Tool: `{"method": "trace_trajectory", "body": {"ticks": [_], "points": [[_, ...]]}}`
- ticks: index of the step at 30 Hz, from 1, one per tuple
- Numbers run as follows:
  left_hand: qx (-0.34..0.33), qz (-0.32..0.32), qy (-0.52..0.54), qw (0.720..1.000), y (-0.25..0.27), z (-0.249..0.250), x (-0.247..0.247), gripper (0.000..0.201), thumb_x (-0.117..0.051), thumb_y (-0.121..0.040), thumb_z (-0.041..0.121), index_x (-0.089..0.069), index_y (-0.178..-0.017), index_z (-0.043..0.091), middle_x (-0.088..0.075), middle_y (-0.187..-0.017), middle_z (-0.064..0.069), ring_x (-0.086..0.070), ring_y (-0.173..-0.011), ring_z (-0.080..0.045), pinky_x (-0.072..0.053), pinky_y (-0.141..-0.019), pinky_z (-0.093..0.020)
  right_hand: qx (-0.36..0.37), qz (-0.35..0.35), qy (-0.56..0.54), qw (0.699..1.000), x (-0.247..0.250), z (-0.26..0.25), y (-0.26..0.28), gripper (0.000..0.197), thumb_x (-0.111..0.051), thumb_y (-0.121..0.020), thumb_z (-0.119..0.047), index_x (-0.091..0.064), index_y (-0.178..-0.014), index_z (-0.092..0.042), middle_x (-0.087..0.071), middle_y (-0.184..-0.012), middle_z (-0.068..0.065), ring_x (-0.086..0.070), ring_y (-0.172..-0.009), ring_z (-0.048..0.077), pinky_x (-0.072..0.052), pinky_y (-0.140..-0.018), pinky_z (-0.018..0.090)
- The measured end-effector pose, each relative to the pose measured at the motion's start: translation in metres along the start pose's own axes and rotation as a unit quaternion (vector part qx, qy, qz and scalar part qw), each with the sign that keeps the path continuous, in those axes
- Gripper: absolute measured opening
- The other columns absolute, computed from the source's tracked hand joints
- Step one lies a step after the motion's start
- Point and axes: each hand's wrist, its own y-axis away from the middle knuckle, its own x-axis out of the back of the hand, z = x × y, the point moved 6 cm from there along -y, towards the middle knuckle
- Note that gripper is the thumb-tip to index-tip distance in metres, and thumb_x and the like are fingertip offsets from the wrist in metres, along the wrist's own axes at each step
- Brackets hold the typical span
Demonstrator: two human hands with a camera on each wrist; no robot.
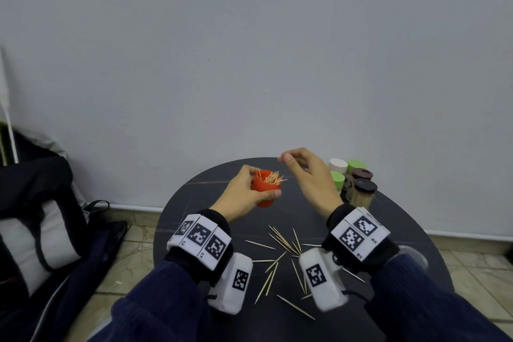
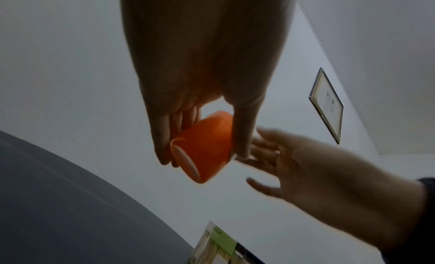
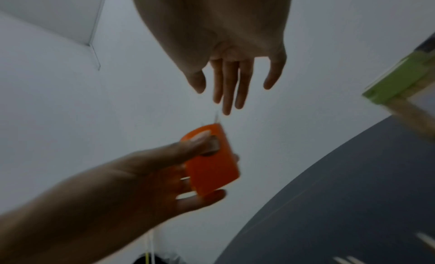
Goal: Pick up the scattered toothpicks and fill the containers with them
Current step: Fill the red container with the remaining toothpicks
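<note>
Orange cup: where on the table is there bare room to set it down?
Bare room: the table's left side, between its rim and the left hand holding the orange cup, and the middle strip beyond the scattered toothpicks. Crowded: the near centre with toothpicks, and the far right by the lidded jars.

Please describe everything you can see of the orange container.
The orange container is a small, opaque, plastic-looking cylinder with an open top. The left hand grips its side, thumb in front, holding it tilted above the dark table. Toothpicks stick out of its mouth. The right hand hovers beside it, not touching.
</note>
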Motion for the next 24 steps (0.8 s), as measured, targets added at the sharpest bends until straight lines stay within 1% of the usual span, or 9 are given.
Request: {"method": "trace_trajectory", "body": {"ticks": [2, 4, 5, 7, 9, 10, 13, 19, 24], "points": [[0.006, 0.009, -0.009, 1.000, 0.002, 0.000, 0.006, 0.065, -0.075, -0.077, 0.026, -0.037, -0.129, 0.012, -0.050, -0.130, -0.005, -0.051, -0.116, -0.019, -0.044, -0.090, -0.026, -0.031, 0.012, 0.052, 0.998, 0.008, 0.010, 0.000, 0.017, -0.053, -0.094, -0.025, -0.060, -0.104, -0.013, -0.066, -0.106, 0.002, -0.060, -0.103, 0.014, -0.044, -0.091, 0.025], [0.011, 0.015, -0.015, 1.000, 0.004, -0.001, 0.011, 0.065, -0.074, -0.078, 0.026, -0.037, -0.130, 0.012, -0.050, -0.131, -0.005, -0.050, -0.114, -0.017, -0.042, -0.088, -0.025, -0.088, -0.031, 0.168, 0.981, 0.013, 0.029, -0.001, 0.023, -0.054, -0.093, -0.021, -0.059, -0.110, -0.006, -0.064, -0.111, 0.008, -0.058, -0.107, 0.021, -0.042, -0.093, 0.029], [0.013, 0.017, -0.019, 1.000, 0.005, -0.001, 0.014, 0.066, -0.074, -0.078, 0.026, -0.036, -0.130, 0.012, -0.049, -0.131, -0.005, -0.049, -0.114, -0.017, -0.042, -0.089, -0.025, -0.127, -0.088, 0.244, 0.957, 0.011, 0.040, 0.001, 0.028, -0.055, -0.092, -0.022, -0.058, -0.113, -0.003, -0.063, -0.113, 0.011, -0.058, -0.107, 0.024, -0.043, -0.092, 0.030], [0.017, 0.019, -0.024, 0.999, 0.007, -0.002, 0.018, 0.067, -0.073, -0.079, 0.026, -0.035, -0.132, 0.012, -0.048, -0.132, -0.006, -0.048, -0.114, -0.017, -0.042, -0.090, -0.025, -0.205, -0.227, 0.371, 0.877, 0.005, 0.065, 0.014, 0.034, -0.057, -0.091, -0.027, -0.059, -0.112, 0.000, -0.064, -0.108, 0.015, -0.061, -0.097, 0.025, -0.047, -0.080, 0.030], [0.020, 0.021, -0.026, 0.999, 0.009, -0.002, 0.021, 0.067, -0.073, -0.079, 0.026, -0.035, -0.132, 0.012, -0.048, -0.133, -0.006, -0.048, -0.113, -0.016, -0.042, -0.089, -0.025, -0.253, -0.315, 0.419, 0.813, -0.002, 0.080, 0.031, 0.027, -0.062, -0.088, -0.028, -0.058, -0.096, -0.003, -0.064, -0.102, 0.013, -0.059, -0.078, 0.020, -0.047, -0.070, 0.029], [0.021, 0.021, -0.028, 0.999, 0.009, -0.003, 0.022, 0.067, -0.073, -0.079, 0.026, -0.034, -0.132, 0.012, -0.047, -0.133, -0.006, -0.048, -0.115, -0.017, -0.042, -0.090, -0.025, -0.270, -0.330, 0.415, 0.804, -0.005, 0.085, 0.037, 0.022, -0.065, -0.086, -0.026, -0.054, -0.087, -0.007, -0.063, -0.101, 0.012, -0.058, -0.073, 0.018, -0.048, -0.071, 0.031], [0.024, 0.021, -0.035, 0.999, 0.010, -0.004, 0.025, 0.068, -0.072, -0.080, 0.027, -0.034, -0.133, 0.013, -0.046, -0.136, -0.006, -0.047, -0.121, -0.020, -0.043, -0.095, -0.029, -0.279, -0.318, 0.387, 0.819, -0.017, 0.092, 0.039, 0.024, -0.069, -0.083, -0.018, -0.045, -0.081, -0.013, -0.058, -0.106, 0.011, -0.059, -0.087, 0.023, -0.051, -0.084, 0.035], [0.026, 0.017, -0.048, 0.998, 0.013, -0.005, 0.029, 0.068, -0.071, -0.081, 0.029, -0.033, -0.134, 0.014, -0.045, -0.137, -0.006, -0.046, -0.122, -0.021, -0.042, -0.096, -0.029, -0.238, -0.311, 0.401, 0.828, -0.043, 0.082, 0.035, 0.032, -0.057, -0.088, -0.007, -0.052, -0.119, -0.002, -0.055, -0.125, 0.015, -0.057, -0.113, 0.029, -0.049, -0.095, 0.038], [0.028, 0.023, -0.052, 0.998, 0.015, -0.004, 0.033, 0.067, -0.071, -0.081, 0.029, -0.033, -0.134, 0.014, -0.045, -0.137, -0.006, -0.046, -0.122, -0.020, -0.042, -0.094, -0.028, -0.191, -0.339, 0.379, 0.840, -0.068, 0.067, 0.038, 0.031, -0.054, -0.089, -0.006, -0.055, -0.120, -0.003, -0.056, -0.124, 0.015, -0.055, -0.114, 0.028, -0.048, -0.097, 0.037]]}}
